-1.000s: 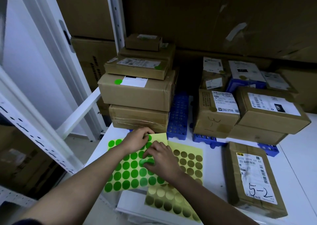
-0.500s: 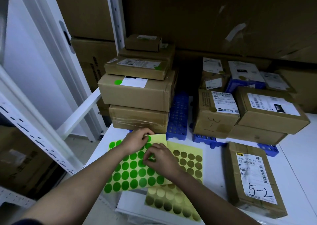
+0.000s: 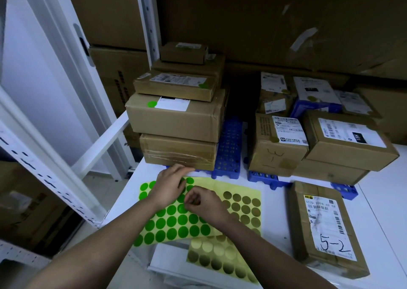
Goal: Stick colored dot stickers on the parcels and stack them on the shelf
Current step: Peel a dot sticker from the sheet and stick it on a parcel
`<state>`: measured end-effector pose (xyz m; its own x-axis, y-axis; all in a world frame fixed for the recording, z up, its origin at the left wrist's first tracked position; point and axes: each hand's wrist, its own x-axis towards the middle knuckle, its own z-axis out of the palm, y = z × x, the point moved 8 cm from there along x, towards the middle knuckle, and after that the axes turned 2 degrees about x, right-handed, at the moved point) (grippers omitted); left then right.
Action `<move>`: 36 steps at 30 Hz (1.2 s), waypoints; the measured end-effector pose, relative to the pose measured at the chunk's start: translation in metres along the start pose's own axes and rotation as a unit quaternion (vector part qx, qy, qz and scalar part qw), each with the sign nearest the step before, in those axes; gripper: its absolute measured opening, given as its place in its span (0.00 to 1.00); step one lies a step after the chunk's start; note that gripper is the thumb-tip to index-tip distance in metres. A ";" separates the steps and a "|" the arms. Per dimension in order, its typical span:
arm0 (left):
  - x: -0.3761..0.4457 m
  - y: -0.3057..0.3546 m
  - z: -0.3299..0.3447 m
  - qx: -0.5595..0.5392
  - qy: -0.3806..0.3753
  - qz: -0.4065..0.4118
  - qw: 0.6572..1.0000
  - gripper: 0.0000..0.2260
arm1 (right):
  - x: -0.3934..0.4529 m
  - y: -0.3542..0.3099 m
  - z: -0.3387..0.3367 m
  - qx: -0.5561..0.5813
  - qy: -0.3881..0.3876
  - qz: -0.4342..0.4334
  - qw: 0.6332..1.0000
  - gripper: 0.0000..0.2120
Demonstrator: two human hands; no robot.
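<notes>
A yellow sheet of green dot stickers (image 3: 176, 222) lies on the white table (image 3: 381, 202) in front of me. My left hand (image 3: 169, 189) presses flat on its far edge. My right hand (image 3: 204, 202) has its fingers curled over the sheet's middle, thumb and fingertips pinching at one green dot sticker (image 3: 182, 207). A brown parcel marked "5-2" (image 3: 326, 229) lies flat at the right. At the back left stands a stack of parcels (image 3: 176, 121); one box in it carries a green dot (image 3: 151, 104).
Two sheets of gold dots lie under the green one, one to its right (image 3: 242, 202), one nearer me (image 3: 220, 260). Several labelled parcels (image 3: 348, 139) are piled at the back right on blue plastic trays (image 3: 229, 147). A white shelf frame (image 3: 44, 156) runs down the left.
My right hand's fingers have curled tighter and shifted slightly up the green sheet. My left hand stays on the sheet's far edge.
</notes>
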<state>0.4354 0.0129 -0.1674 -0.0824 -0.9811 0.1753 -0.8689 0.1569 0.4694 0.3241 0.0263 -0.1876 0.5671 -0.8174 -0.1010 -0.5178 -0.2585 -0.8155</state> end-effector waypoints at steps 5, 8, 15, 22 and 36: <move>-0.040 -0.010 -0.011 0.008 0.096 -0.016 0.995 0.16 | 0.002 -0.002 0.001 -0.038 0.009 -0.024 0.999 0.06; -0.056 -0.018 0.001 -0.005 0.061 -0.026 0.998 0.16 | 0.001 -0.001 0.002 -0.070 0.008 -0.038 0.997 0.05; -0.063 -0.027 0.012 0.021 0.019 -0.051 0.998 0.19 | 0.000 -0.002 0.008 -0.108 -0.009 -0.055 0.993 0.04; -0.063 -0.032 0.021 0.042 0.005 -0.066 0.997 0.27 | 0.001 0.001 0.008 -0.079 -0.035 -0.055 0.995 0.03; -0.064 -0.031 0.025 0.060 -0.035 -0.077 0.995 0.31 | 0.007 0.007 0.009 0.002 -0.099 -0.009 0.995 0.04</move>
<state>0.4552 0.0685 -0.2146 0.0260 -0.9986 0.0459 -0.9259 -0.0067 0.3778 0.3302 0.0237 -0.1989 0.6923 -0.6945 -0.1960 -0.5037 -0.2707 -0.8203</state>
